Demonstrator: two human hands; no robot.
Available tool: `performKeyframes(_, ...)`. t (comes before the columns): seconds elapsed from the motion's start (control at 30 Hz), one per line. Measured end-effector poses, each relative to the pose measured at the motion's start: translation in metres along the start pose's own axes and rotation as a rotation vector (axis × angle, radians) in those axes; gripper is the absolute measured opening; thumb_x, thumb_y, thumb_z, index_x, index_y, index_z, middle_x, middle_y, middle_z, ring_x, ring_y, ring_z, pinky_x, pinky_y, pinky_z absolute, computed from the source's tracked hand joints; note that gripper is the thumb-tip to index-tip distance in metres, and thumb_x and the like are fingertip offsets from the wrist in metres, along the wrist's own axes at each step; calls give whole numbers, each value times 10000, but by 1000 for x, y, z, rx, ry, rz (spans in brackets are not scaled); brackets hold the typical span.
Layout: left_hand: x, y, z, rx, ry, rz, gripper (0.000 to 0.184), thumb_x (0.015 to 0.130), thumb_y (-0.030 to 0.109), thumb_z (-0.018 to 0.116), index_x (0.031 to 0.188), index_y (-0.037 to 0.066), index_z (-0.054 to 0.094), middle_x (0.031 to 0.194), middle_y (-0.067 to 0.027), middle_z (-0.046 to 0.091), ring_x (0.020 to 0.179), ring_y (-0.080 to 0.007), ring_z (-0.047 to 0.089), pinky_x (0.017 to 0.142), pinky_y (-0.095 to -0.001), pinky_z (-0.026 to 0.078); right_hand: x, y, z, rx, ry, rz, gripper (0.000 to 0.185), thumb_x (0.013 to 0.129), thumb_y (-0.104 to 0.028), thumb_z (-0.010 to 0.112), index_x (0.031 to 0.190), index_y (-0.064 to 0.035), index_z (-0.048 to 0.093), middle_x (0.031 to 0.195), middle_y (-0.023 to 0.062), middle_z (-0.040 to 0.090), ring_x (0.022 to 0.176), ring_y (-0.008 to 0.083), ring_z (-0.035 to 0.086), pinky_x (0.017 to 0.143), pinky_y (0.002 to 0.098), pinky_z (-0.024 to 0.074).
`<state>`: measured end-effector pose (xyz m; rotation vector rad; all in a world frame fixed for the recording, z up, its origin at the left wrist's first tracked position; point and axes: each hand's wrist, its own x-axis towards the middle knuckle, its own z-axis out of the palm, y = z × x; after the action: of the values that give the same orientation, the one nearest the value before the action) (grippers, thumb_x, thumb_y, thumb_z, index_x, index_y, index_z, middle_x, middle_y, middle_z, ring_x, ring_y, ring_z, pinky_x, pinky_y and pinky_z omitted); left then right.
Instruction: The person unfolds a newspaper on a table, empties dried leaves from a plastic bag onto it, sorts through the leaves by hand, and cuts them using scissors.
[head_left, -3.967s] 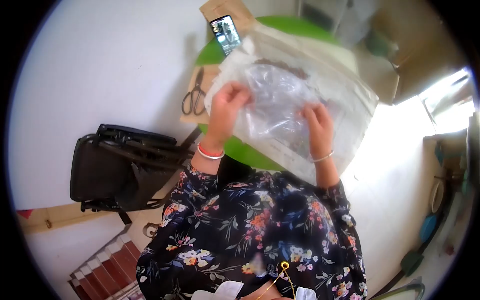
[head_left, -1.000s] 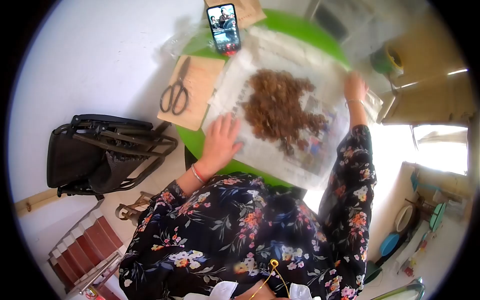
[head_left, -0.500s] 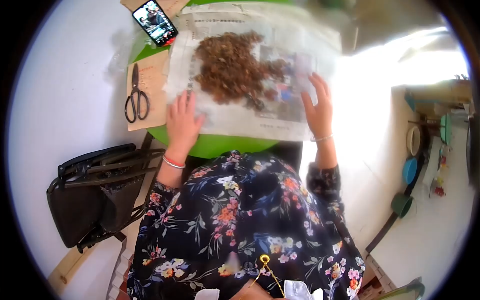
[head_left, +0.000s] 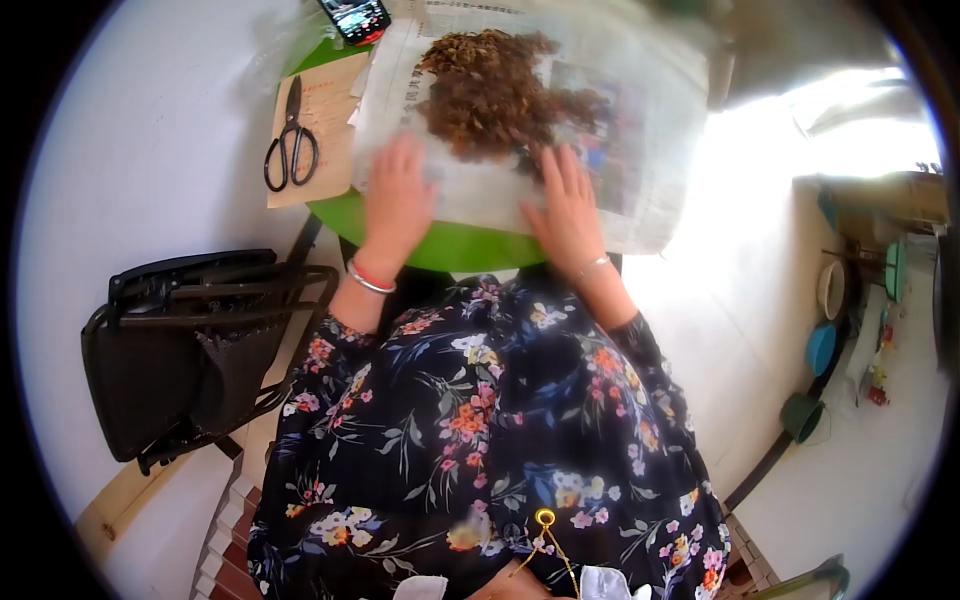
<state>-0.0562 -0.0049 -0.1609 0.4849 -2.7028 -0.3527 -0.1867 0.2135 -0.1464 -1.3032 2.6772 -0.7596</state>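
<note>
A pile of brown, dry, flaky pieces (head_left: 490, 100) lies on a sheet of newspaper (head_left: 470, 195) on a green table (head_left: 470, 247). My left hand (head_left: 398, 200) is over the near left part of the paper, palm down, its fingers stretched out and a little blurred. Just below the pile's near right edge, my right hand (head_left: 568, 215) has its fingers extended, with the fingertips close to the pieces. I see nothing held in either hand. Whether the right fingertips touch the pile, I cannot tell.
Black-handled scissors (head_left: 292, 140) rest on a brown paper envelope (head_left: 325, 125) left of the newspaper. A phone (head_left: 357, 18) is at the table's far left. A folded black chair (head_left: 190, 350) leans by the left wall; basins and a green bucket (head_left: 802, 416) line the right side.
My right hand has moved left, from the paper's right side to the pile's near edge. My left hand has shifted slightly. The view has tilted, so the table sits higher.
</note>
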Motion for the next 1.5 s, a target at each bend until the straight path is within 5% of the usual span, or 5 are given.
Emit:
performKeyframes(0.27, 48, 28, 19, -198, 88, 178, 487, 761, 51, 661, 1238, 57, 562, 1286, -148, 511, 1125, -351, 532, 929, -419, 465, 66, 2, 29, -58, 102, -20, 853, 794, -259, 720, 1494, -68, 270, 1519, 245, 274, 1314, 438, 366, 1085, 508, 322)
performKeyframes(0.6, 80, 64, 49, -308, 203, 236, 193, 779, -21, 593, 967, 16, 582, 1063, -144, 559, 966, -344, 573, 811, -405, 489, 141, 82, -31, -184, 62, 65, 396, 805, -47, 581, 1195, -115, 572, 1248, 142, 553, 1015, 385, 592, 836, 436, 515)
performKeyframes(1.1, 88, 81, 32, -880, 173, -104, 110, 831, -8, 652, 935, 20, 630, 903, -109, 634, 757, -201, 642, 692, -304, 512, 9, 84, -73, -5, 71, 438, 464, 837, -111, 653, 1286, -54, 547, 1198, 188, 578, 933, 280, 643, 795, 376, 531)
performKeyframes(1.3, 85, 55, 55, -831, 105, -208, 138, 851, 21, 638, 985, 3, 612, 883, -100, 631, 738, -193, 636, 685, -302, 511, 32, 67, -12, 47, 141, 290, 478, 781, 0, 578, 1255, -31, 526, 1256, 258, 485, 1058, 438, 553, 888, 467, 490)
performKeyframes(1.5, 52, 43, 30, -650, 130, -139, 313, 862, 32, 620, 1169, 21, 556, 1145, -153, 560, 956, -245, 594, 814, -347, 507, 73, 15, -2, 435, 105, 77, 398, 817, -19, 617, 1206, 21, 544, 1208, 240, 515, 1011, 410, 568, 893, 436, 492)
